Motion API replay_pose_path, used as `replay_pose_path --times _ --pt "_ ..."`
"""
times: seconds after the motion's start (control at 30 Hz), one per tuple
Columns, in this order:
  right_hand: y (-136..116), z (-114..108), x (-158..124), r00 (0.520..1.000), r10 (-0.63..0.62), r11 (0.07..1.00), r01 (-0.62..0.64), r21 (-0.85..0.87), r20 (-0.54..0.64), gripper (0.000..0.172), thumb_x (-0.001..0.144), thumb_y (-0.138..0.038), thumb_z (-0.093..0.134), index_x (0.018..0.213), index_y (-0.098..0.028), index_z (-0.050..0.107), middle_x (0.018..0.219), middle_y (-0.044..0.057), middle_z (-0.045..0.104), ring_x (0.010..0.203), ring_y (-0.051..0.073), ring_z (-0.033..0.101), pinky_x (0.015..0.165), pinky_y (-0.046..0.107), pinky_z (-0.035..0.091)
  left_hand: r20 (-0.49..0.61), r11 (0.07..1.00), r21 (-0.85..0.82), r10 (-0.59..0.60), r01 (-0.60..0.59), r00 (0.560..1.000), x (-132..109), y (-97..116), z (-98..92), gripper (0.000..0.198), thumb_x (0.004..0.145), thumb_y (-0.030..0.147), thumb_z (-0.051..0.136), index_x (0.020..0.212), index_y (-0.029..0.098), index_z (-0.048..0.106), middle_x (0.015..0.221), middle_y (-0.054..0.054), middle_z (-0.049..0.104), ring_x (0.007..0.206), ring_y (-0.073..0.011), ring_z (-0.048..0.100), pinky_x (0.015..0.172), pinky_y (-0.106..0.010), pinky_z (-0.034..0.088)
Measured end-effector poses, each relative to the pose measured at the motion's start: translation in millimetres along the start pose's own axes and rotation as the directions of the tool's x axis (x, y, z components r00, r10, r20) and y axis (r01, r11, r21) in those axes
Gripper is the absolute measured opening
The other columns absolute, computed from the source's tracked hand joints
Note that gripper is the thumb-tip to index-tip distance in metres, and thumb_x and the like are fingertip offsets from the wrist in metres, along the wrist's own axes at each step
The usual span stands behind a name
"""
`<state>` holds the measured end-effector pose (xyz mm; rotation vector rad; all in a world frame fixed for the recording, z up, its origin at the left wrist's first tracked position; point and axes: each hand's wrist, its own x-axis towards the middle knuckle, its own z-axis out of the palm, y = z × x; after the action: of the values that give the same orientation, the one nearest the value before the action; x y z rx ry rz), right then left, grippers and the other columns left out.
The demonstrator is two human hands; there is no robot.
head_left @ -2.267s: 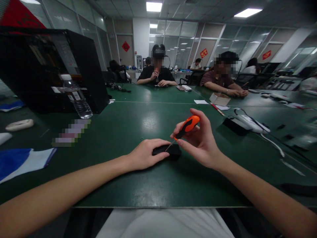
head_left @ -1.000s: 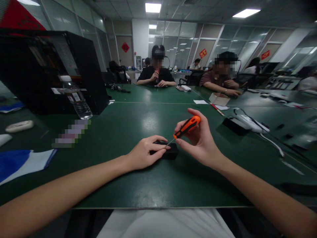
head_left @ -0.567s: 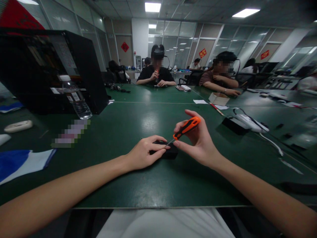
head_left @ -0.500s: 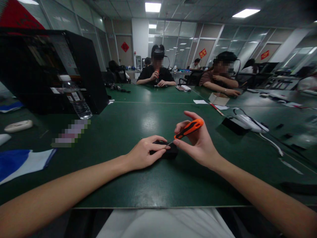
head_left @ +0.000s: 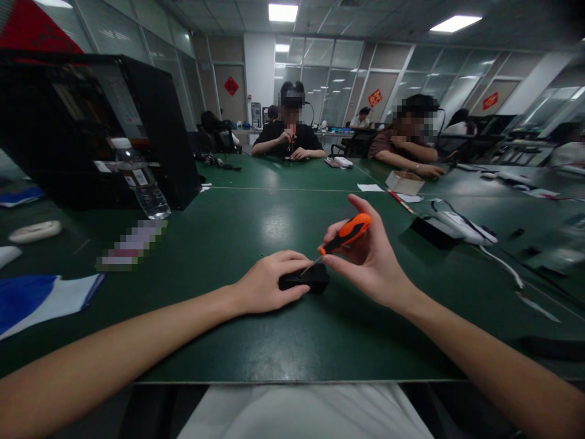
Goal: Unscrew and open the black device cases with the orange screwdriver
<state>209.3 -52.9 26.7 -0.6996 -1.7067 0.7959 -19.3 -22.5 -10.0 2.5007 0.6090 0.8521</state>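
Note:
On the green table in front of me lies a small black box-shaped block (head_left: 315, 280). My left hand (head_left: 269, 280) grips it from the left, with fingers along its far side and the thumb along its near side. In my right hand (head_left: 372, 268) is a screwdriver (head_left: 350, 233) with an orange and black handle, pinched between thumb and fingers while the index finger sticks up. The screwdriver leans, its thin metal shaft running down to the left onto the block's top. What the tip touches is too small to make out.
A black computer case (head_left: 150, 122) stands at the left with a water bottle (head_left: 144, 183) before it. A blue and white packet (head_left: 50, 299) lies nearer. To the right are a white power strip (head_left: 461, 225) and a small open box (head_left: 404, 182). Two people sit across the table (head_left: 274, 353).
My left thumb and fingers have spread apart, away from the screwdriver's shaft, and more of the block's top shows. My right index finger has risen, and the screwdriver handle has shifted slightly left.

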Motion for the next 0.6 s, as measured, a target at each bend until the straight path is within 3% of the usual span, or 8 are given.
replay_pose_path --times 0.13,0.4,0.6 --pt "-2 -1 1 0.999 -0.008 0.999 0.006 -0.033 -0.047 0.096 0.083 -0.026 0.077 0.156 -0.042 0.017 0.111 0.002 0.058 0.099 0.019 0.064 0.091 0.041 0.061 0.023 0.997 0.039 -0.067 0.066 0.997 2 -2 -0.5 0.047 0.092 0.032 0.071 0.135 0.017 0.061 0.124 -0.011 0.07 0.111 -0.0245 0.066 0.098 -0.037 0.052" --pt "-4 -16 12 0.981 -0.047 0.993 0.024 -0.119 -0.189 0.078 0.08 -0.033 0.081 0.142 -0.042 0.035 0.105 0.004 0.058 0.097 0.025 0.063 0.089 0.049 0.06 0.066 0.965 0.252 -0.091 0.072 0.994 1 1 -28.0 0.047 0.083 0.026 0.069 0.129 0.015 0.064 0.113 -0.011 0.07 0.1 -0.0264 0.067 0.091 -0.038 0.053" --pt "3 -17 14 0.98 -0.002 0.989 -0.028 -0.145 -0.201 0.076 0.078 -0.034 0.083 0.138 -0.04 0.037 0.103 0.003 0.058 0.094 0.023 0.064 0.089 0.047 0.059 0.03 0.957 0.256 -0.147 0.135 0.989 0 0 -23.3 0.039 0.091 0.044 0.067 0.119 0.017 0.069 0.114 -0.009 0.073 0.1 -0.0251 0.069 0.089 -0.036 0.053"
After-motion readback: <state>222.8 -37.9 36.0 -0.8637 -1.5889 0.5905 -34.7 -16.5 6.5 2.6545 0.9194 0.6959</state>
